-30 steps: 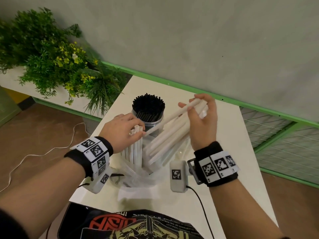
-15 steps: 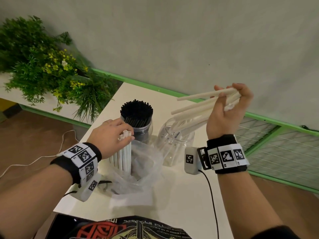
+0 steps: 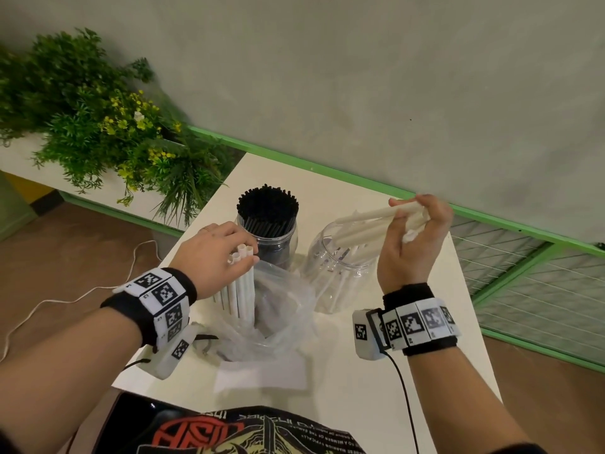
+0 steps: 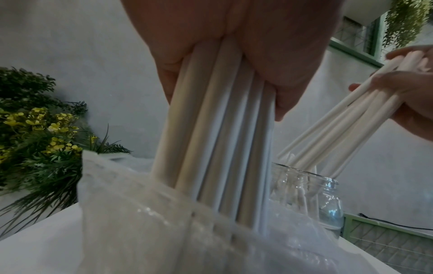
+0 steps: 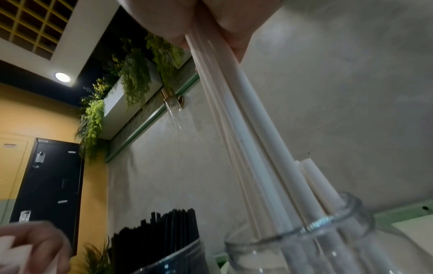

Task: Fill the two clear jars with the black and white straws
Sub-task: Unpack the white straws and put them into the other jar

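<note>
**Feeding white straws into the second jar**

Holding a slanted bundle of white straws (image 3: 376,221), the right hand (image 3: 414,244) has its grip curled round their upper ends; the lower ends sit inside the mouth of the right clear jar (image 3: 330,257). Right wrist view shows the same straws (image 5: 253,148) running down past the jar rim (image 5: 328,220), with a few more already standing inside.

Left hand (image 3: 216,250) grip is wrapped round the tops of a second, upright bunch of white straws (image 3: 242,286). Their lower ends are still inside the clear plastic bag (image 3: 281,309), which lies crumpled on the white counter (image 3: 343,371). Left wrist view confirms it: fingers (image 4: 293,83) closed on the bunch (image 4: 222,139), straws going down into the bag (image 4: 140,213).

Left clear jar (image 3: 281,240) stands just beside the right one and is packed full of black straws (image 3: 267,204).

Planter with green and yellow foliage (image 3: 98,132) sits off the counter's far left.
</note>
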The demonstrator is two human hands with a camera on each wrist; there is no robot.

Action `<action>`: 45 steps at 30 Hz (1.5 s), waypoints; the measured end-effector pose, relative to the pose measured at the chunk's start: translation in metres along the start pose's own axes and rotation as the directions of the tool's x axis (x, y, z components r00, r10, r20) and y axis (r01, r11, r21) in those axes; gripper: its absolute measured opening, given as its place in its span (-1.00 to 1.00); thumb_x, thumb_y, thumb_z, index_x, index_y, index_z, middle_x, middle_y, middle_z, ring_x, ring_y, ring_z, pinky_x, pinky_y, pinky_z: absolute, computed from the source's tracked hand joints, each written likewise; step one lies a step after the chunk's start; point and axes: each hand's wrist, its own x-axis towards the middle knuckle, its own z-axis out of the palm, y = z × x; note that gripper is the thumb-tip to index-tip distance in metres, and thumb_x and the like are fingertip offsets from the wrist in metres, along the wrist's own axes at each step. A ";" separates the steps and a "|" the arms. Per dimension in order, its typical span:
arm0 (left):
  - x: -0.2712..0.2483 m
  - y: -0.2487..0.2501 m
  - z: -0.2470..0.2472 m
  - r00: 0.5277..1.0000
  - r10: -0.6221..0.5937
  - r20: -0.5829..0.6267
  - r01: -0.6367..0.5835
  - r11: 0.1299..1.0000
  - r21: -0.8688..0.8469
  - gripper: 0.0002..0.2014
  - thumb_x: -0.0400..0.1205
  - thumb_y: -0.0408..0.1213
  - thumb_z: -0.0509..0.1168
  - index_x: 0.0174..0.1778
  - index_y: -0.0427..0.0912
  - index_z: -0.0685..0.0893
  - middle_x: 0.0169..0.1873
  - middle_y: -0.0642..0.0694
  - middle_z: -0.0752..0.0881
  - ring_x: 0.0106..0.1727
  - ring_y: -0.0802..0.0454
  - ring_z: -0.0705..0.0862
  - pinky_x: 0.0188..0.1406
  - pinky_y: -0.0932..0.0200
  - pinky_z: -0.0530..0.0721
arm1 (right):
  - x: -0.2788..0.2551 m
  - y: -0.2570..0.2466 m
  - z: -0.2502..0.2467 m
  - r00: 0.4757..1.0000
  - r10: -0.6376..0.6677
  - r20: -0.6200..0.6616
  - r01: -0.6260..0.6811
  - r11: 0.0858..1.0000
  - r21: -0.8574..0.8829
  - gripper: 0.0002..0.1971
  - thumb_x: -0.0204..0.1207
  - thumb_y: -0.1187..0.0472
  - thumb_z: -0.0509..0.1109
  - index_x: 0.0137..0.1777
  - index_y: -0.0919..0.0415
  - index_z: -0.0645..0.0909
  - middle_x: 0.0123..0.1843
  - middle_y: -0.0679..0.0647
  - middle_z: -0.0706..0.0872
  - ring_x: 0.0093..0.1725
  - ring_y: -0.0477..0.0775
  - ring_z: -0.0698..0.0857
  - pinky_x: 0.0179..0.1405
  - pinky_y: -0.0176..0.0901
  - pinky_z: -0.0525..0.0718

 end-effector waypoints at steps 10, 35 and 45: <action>0.003 0.003 0.003 1.000 -0.009 -0.009 0.009 1.000 -0.004 -0.65 0.47 0.29 0.00 -0.05 0.28 0.60 -0.03 0.28 0.50 0.05 0.10 0.52 0.07 0.12 0.51 | -0.010 0.052 0.037 0.940 0.209 0.270 -0.192 0.977 -0.089 -0.77 0.65 0.44 0.15 0.28 0.37 0.43 0.21 0.11 0.40 0.12 0.00 0.68 0.16 -0.50 0.50; -0.002 -0.001 0.001 1.000 0.002 -0.020 -0.002 1.000 0.004 -0.61 0.48 0.29 -0.01 0.00 0.26 0.61 -0.01 0.23 0.54 0.07 0.09 0.52 0.01 0.16 0.45 | 0.016 0.081 0.006 0.683 0.408 0.606 -0.122 0.881 -0.456 -0.82 0.50 0.22 0.49 0.06 0.17 0.63 -0.01 0.01 0.66 -0.07 0.05 0.61 -0.06 -0.27 0.46; -0.001 -0.002 0.000 1.000 -0.006 -0.006 0.007 1.000 0.011 -0.61 0.47 0.30 -0.02 0.00 0.29 0.60 -0.01 0.24 0.53 0.08 0.09 0.51 -0.05 0.18 0.40 | 0.023 0.085 -0.005 0.744 0.426 0.515 -0.125 0.845 -0.520 -0.77 0.63 0.25 0.31 0.24 0.28 0.46 -0.12 0.14 0.64 -0.12 0.17 0.60 -0.15 -0.09 0.48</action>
